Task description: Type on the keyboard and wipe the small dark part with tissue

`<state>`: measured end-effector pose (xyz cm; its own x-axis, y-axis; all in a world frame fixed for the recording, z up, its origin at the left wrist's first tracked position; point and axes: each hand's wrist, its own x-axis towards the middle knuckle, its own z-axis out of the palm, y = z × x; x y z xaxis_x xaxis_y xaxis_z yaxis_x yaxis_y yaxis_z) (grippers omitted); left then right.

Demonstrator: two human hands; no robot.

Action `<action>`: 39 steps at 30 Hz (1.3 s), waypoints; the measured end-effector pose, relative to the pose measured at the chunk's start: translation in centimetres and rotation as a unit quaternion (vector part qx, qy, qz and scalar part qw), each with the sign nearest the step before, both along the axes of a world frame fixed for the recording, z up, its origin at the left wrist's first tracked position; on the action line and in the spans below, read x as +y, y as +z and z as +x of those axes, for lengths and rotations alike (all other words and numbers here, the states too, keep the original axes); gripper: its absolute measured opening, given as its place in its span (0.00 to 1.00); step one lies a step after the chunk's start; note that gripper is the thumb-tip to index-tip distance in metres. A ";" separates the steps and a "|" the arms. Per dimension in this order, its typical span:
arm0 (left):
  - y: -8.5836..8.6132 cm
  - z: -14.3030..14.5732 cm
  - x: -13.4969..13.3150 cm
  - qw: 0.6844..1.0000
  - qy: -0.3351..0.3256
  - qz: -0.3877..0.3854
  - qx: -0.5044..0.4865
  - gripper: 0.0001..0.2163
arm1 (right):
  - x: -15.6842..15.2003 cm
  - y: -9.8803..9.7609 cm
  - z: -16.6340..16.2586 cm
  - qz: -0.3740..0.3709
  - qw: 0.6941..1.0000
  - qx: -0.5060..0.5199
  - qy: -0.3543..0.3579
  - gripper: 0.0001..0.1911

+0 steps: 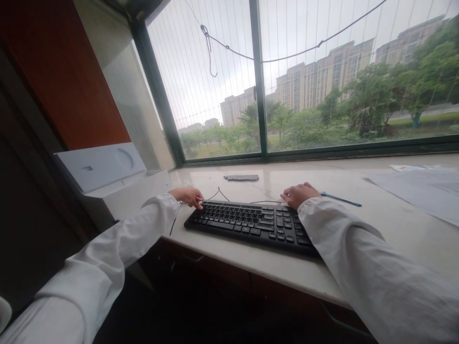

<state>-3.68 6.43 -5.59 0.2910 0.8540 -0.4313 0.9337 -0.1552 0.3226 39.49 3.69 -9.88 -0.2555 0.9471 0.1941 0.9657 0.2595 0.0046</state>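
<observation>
A black keyboard (247, 223) lies at a slant on the pale stone sill, close to its front edge. My left hand (188, 196) is closed at the keyboard's far left corner, one finger pointing down onto the top keys. At the far right edge, my right hand (300, 195) has its fingers curled against the keyboard; the fingertips are partly hidden. Just right of that hand lies a thin blue tool (342, 198), its kind unclear. Behind the keyboard runs a thin black cable (218, 192), and farther back lies a narrow grey strip-shaped piece (241, 177).
An opened white box (125, 191) with its lid raised stands at the left end of the sill. White paper sheets (419, 186) lie at the right. A green-framed window (263, 95) closes off the back. Below the front edge are dark drawers.
</observation>
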 end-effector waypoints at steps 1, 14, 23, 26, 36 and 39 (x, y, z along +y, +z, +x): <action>0.1 0.0 -0.2 1.000 0.003 0.002 -0.009 0.28 | 0.0 0.0 0.0 0.000 1.000 -0.001 0.000 0.22; 2.7 0.1 5.4 0.977 0.049 0.206 0.022 0.24 | -0.3 0.1 -0.3 0.013 1.000 -0.014 0.008 0.22; -0.3 4.2 14.1 0.953 0.102 0.264 0.109 0.16 | -0.7 0.2 -0.4 0.035 0.999 -0.013 0.011 0.21; -1.0 4.9 16.3 0.953 0.099 0.259 0.119 0.18 | -0.8 0.2 -0.6 0.037 0.999 -0.017 0.015 0.22; -3.4 6.7 21.7 0.941 0.060 0.296 0.153 0.19 | -0.8 0.3 -0.8 0.055 0.997 -0.041 0.023 0.23; -3.9 7.1 22.3 0.935 0.067 0.308 0.166 0.16 | -0.7 0.2 -0.8 0.059 0.997 -0.042 0.025 0.23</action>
